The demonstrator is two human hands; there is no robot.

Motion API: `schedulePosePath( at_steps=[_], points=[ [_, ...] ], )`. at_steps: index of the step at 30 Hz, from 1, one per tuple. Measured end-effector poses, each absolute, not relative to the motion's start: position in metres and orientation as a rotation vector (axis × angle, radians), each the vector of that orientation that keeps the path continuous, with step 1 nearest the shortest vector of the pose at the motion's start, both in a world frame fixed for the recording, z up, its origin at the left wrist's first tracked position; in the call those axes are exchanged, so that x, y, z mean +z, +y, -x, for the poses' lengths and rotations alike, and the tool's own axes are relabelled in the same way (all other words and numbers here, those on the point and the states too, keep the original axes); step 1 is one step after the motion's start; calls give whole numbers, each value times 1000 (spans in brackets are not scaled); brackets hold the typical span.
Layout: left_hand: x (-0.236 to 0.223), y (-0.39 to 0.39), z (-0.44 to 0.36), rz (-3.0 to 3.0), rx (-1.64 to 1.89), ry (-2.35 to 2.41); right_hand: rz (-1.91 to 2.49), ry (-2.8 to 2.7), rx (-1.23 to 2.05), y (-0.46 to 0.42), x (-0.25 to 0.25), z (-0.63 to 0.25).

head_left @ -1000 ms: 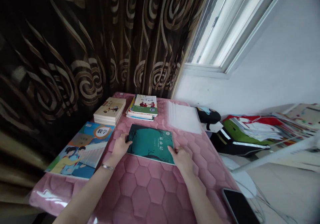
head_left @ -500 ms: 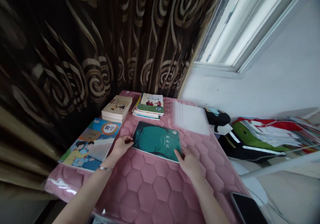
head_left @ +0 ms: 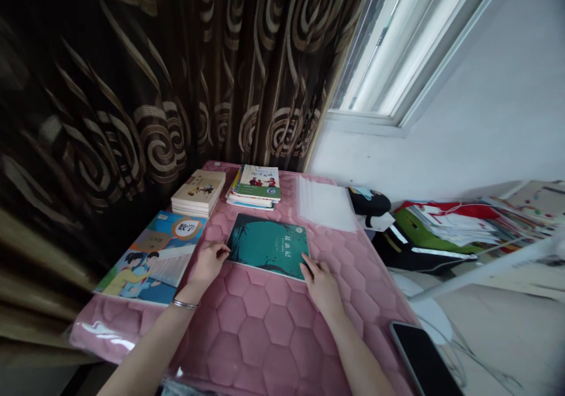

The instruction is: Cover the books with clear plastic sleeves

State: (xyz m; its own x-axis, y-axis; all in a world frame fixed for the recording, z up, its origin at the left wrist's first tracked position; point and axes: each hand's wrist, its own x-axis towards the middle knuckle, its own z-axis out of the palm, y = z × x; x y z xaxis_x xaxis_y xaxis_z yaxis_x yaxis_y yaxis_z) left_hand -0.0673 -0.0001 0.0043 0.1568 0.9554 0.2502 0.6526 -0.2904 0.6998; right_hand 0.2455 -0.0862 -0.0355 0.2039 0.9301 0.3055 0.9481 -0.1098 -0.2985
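A green book (head_left: 269, 246) with dark plant silhouettes and Chinese lettering lies flat on the pink table cover, its title turned sideways. My left hand (head_left: 210, 262), with a silver bracelet on the wrist, pinches the book's left edge near the front corner. At the opposite short edge, my right hand (head_left: 321, 281) grips the book with its fingertips at the front right corner. Just left of my left hand is a blue math textbook (head_left: 154, 260) with cartoon children on its cover.
Behind are a stack of tan books (head_left: 198, 193) and a pile of mixed books (head_left: 256, 187). Clear plastic sleeves (head_left: 326, 205) lie at the back right. A phone (head_left: 424, 355) sits at the front right edge. Beyond are a black bag (head_left: 406, 249) and a patterned curtain (head_left: 176, 90).
The view has turned slightly right, so everything sits further left. My right hand's fingers have shifted from the thumb lying on the cover to fingertips along the book's edge.
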Motion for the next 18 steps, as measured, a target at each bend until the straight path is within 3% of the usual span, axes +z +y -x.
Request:
schedulePosePath(
  at_steps=[10, 18],
  points=[
    [-4, 14, 76, -1908, 863, 1480, 1850, -1770, 35, -90, -43, -260],
    [-7, 5, 76, -1998, 880, 1519, 1874, -1852, -180, -103, -44, -265]
  ],
)
